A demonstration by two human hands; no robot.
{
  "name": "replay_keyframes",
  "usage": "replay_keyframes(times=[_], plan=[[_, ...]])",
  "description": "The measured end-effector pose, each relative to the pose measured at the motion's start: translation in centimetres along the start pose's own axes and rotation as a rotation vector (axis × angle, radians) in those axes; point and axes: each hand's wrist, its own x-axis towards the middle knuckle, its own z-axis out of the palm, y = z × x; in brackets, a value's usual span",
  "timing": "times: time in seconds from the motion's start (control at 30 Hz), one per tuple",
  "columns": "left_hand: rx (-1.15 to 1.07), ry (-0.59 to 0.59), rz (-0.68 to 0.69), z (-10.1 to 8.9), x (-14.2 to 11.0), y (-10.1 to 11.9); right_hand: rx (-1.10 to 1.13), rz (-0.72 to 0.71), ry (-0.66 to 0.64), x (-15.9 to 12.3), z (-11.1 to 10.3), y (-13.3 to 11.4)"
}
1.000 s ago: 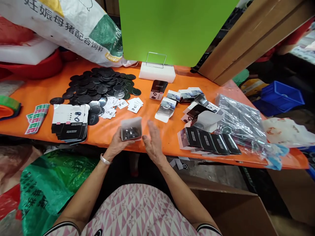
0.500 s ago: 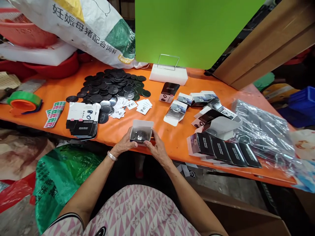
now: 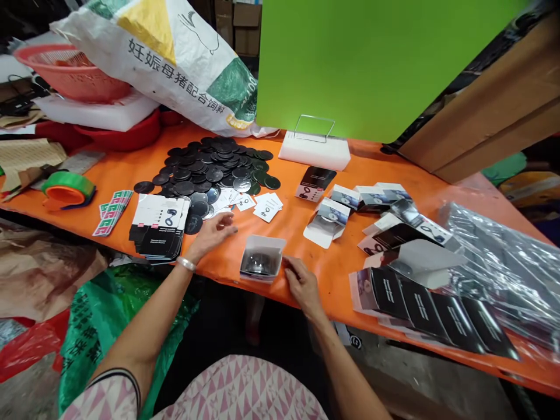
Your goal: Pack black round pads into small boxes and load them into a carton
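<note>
A small open box [image 3: 272,245] with its flap raised sits at the front of the orange table, holding a dark glossy piece [image 3: 259,263]. My right hand [image 3: 303,286] is at the box's right side, fingers curled in against it; the exact grip is partly hidden. Empty, with fingers stretched apart, my left hand [image 3: 214,236] hovers left of the box, just short of the small white printed cards [image 3: 268,206]. Behind it spreads a heap of black discs [image 3: 210,166]. A stack of flattened black-and-white cartons [image 3: 161,224] lies by my left wrist.
Several small boxes [image 3: 335,211] and a row of black boxes [image 3: 422,312] occupy the right, beside plastic-wrapped grey goods [image 3: 503,256]. Rolls of tape [image 3: 67,188] and sticker sheets [image 3: 112,213] lie left. A white foam block [image 3: 314,150] stands before a green panel [image 3: 371,64].
My left hand has let go of the small box and moved left toward the printed cards. The right hand stays at the box's side. The camera view has shifted.
</note>
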Motion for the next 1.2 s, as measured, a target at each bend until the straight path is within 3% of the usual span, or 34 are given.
replay_keyframes(times=[0.07,0.1,0.23,0.33,0.43,0.57,0.7,0.77,0.87,0.93,1.0,1.1,1.2], plan=[[0.268,0.108,0.011,-0.5,4.0,0.2,-0.090,-0.054,0.044,-0.4,0.8,0.1],[0.382,0.108,0.036,-0.5,6.1,0.3,-0.120,-0.077,0.050,-0.6,1.1,0.0],[0.693,-0.025,0.141,1.1,13.5,0.7,-0.157,-0.129,0.064,-0.7,1.3,-0.4],[0.866,-0.027,0.081,2.4,17.2,0.5,-0.171,-0.144,0.064,-0.6,1.0,-0.6],[0.957,0.003,-0.009,3.0,19.2,0.0,-0.177,-0.166,0.079,-0.5,0.9,-0.6],[0.956,0.044,0.001,2.8,19.9,0.0,-0.170,-0.173,0.097,-0.4,1.0,-0.8],[0.693,0.066,0.000,2.8,20.4,1.4,-0.187,-0.198,0.102,-0.3,1.1,-1.0],[0.576,0.005,0.000,3.5,20.7,2.4,-0.199,-0.208,0.107,-0.3,1.2,-1.1],[0.424,-0.224,-0.014,5.6,20.7,3.6,-0.211,-0.204,0.119,-0.4,1.3,-1.1],[0.491,-0.394,0.004,7.3,20.1,4.2,-0.217,-0.197,0.121,-0.4,1.3,-1.0],[0.726,-0.480,0.051,8.9,18.9,4.5,-0.221,-0.186,0.114,-0.4,1.3,-1.0],[1.016,-0.480,0.066,10.3,16.8,4.4,-0.212,-0.170,0.098,-0.4,1.3,-1.0],[1.052,-0.404,0.006,10.7,15.2,4.2,-0.198,-0.151,0.084,-0.4,1.2,-1.1]])
